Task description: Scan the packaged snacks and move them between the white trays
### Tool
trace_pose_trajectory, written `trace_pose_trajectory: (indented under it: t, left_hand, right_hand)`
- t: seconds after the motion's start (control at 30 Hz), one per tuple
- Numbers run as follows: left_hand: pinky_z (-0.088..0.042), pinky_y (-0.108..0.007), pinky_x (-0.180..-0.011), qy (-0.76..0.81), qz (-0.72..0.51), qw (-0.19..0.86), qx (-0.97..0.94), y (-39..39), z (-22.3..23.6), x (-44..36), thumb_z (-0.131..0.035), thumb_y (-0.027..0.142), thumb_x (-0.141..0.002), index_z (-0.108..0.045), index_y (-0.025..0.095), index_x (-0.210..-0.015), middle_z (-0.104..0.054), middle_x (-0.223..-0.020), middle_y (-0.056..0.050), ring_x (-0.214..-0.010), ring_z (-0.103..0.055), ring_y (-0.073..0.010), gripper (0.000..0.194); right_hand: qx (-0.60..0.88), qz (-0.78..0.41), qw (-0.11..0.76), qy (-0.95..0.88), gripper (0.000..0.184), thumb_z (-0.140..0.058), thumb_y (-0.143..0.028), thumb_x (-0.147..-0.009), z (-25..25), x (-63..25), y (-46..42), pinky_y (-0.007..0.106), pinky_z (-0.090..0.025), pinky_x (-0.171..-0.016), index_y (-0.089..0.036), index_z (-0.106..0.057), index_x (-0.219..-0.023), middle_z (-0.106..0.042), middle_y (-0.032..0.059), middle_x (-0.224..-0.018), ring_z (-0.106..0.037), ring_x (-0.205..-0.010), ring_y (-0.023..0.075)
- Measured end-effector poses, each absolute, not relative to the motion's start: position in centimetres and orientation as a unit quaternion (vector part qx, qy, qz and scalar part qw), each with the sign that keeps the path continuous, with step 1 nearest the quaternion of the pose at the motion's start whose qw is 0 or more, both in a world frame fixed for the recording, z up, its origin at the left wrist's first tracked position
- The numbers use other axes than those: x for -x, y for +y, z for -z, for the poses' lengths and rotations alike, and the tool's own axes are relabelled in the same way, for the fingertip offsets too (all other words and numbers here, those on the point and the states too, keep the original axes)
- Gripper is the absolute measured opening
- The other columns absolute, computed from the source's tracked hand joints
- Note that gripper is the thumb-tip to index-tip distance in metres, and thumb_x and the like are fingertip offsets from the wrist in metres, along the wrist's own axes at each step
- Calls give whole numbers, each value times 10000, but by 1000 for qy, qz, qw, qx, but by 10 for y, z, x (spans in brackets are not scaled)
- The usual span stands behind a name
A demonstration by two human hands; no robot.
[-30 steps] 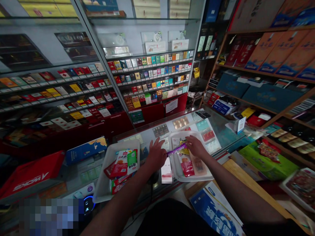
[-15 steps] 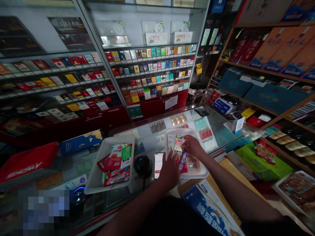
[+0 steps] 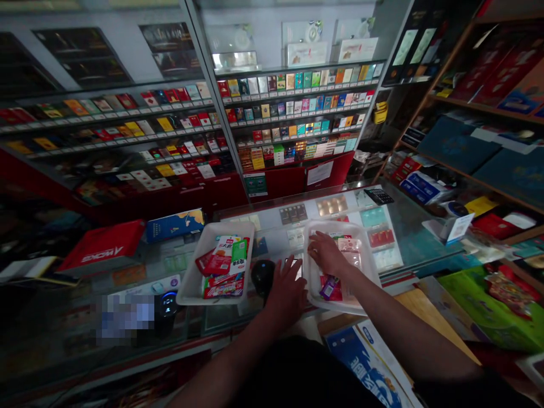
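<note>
My left hand [image 3: 285, 292] is over a phone [image 3: 299, 270], hiding most of its screen; its fingers are spread and nothing shows between them. Inside the right white tray [image 3: 370, 277], along its left side, is my right hand [image 3: 327, 254]. Its fingers are bent and closed together, and whatever they hold, if anything, is hidden. Under the right wrist lie a purple packet [image 3: 330, 288] and a pink packet [image 3: 350, 245], among other snack packets. The left white tray [image 3: 190, 286] holds red, white and green packets [image 3: 225, 266].
A black rounded device [image 3: 262, 274] stands between the trays on the glass counter [image 3: 408, 238]. To the left are a red box [image 3: 104, 245] and a blue box [image 3: 175, 225]. A calculator [image 3: 379, 196] lies at the back. Shelves of small boxes line the wall.
My right hand has moved to the tray's left side. The purple packet is now in the tray, away from my left hand, which has drawn back over the phone. The camera view has turned left.
</note>
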State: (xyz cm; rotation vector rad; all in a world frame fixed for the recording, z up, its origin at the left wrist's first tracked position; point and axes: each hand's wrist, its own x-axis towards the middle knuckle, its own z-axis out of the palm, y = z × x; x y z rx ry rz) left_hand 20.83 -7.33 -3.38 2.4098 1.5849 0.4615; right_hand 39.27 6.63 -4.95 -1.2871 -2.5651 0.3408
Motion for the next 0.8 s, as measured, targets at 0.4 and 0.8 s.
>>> trace_pose_trajectory:
  t: [0.4,0.8]
  left_hand:
    - [-241,-656,-1229,673,-186,9,-716,-70,24,-70,-626,228,-885,-728,232,-1041,-513,-1537,-107,-1518,-323,-362,186]
    - [-207,-580,-1236,721,-67,37,-689,-66,51,22,-648,243,-848,-658,233,-1202,-457,-1564,-117,-1510,-293,-355,354]
  right_hand:
    - [399,-126,120,-900,163,-641,-253,-924,41,-288,73,478,-318,-1190,-189,-791,-934,-675,128,-1339,-508,-1375,300]
    - [327,-92,16,-941,338,-585,-326,-933,27,-166,42,564,-199,-1209,-177,-738,-1195,-615,158,-1402,-341,-1464,373]
